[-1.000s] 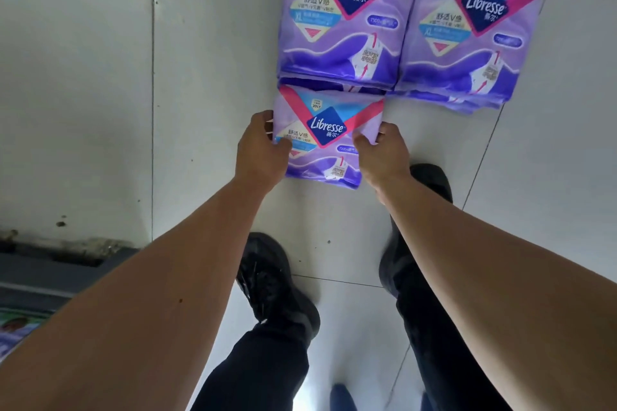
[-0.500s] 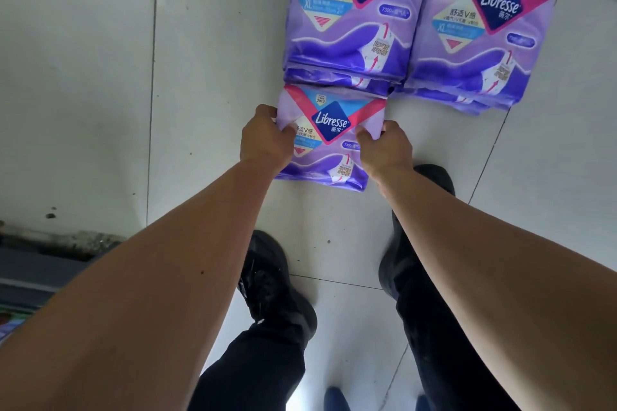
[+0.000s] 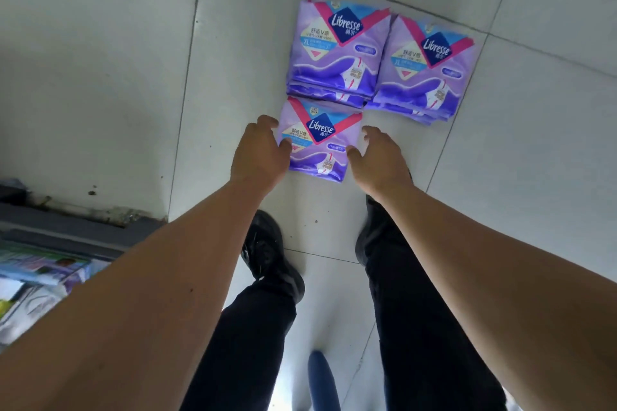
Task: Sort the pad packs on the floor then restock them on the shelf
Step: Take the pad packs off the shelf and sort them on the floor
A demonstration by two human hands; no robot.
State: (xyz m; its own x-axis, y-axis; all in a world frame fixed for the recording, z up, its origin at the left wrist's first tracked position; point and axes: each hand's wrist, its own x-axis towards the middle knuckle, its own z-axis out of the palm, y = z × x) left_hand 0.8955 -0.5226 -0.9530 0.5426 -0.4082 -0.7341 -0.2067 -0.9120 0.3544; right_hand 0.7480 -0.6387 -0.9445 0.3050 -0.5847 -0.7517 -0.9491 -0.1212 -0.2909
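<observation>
Small pack (image 3: 320, 140): lay flat between both hands, logo end pointing away.
Left hand (image 3: 259, 157): fingers loosely spread, touching pack's edge.
Right hand (image 3: 379, 158): loosely spread, gripping nothing.

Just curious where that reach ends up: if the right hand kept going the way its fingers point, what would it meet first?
Probably the right stack of pad packs. The right hand points up-frame beside the small pack, with bare floor between; depth is unclear.

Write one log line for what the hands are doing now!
left hand: open beside small pack | right hand: open beside it | two stacks behind
</observation>
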